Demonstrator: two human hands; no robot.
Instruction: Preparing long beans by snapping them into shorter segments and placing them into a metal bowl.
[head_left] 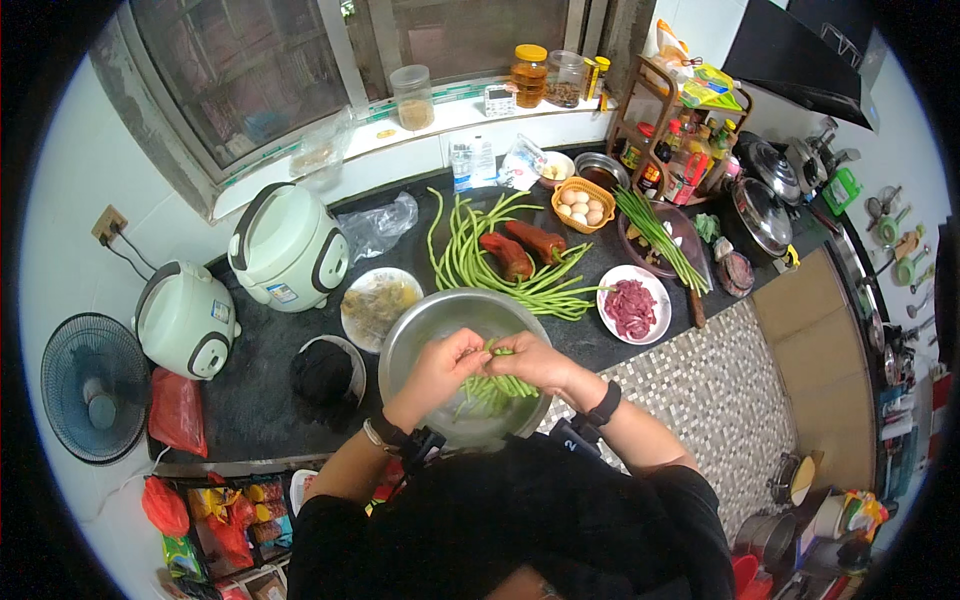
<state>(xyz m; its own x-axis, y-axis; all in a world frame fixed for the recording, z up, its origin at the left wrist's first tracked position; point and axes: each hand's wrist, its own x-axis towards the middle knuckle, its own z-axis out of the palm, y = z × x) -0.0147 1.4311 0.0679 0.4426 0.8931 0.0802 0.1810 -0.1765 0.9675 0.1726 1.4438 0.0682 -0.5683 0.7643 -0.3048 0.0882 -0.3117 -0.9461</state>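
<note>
Over a wide metal bowl [403,330], my left hand [448,365] and my right hand [530,362] meet with fingers pinched on green long beans [497,350]. Cut bean pieces [495,388] show beneath my right hand, inside the bowl. Just beyond the rim, whole long beans [455,245] lie in a loose pile on the dark counter. Two red peppers [508,258] rest among them. My fingers partly hide the beans at the pinch.
To the right stand a plate of sliced raw meat [631,308], a basket of eggs [581,206] and green stalks [660,240] across a bowl. A knife handle [697,309] juts near the counter edge. Left are two rice cookers [285,245] and a plate of food [378,305].
</note>
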